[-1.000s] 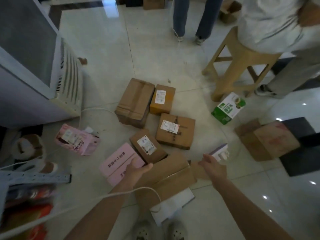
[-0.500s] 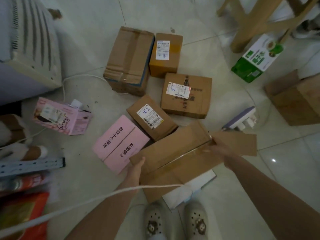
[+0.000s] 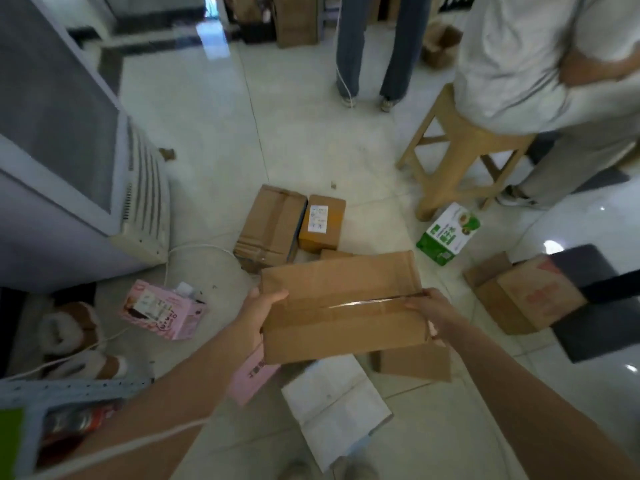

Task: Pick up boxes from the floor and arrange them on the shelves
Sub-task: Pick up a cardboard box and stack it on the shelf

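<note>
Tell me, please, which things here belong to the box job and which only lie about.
Job: large cardboard box, held by left hand and right hand; taped brown box; labelled box; pink carton; green carton.
Lying about: wooden stool; furry slippers; grey cabinet.

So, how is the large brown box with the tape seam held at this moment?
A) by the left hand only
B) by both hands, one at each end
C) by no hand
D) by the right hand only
B: the left hand holds the left end of the large brown box, and the right hand holds its right end.
</note>
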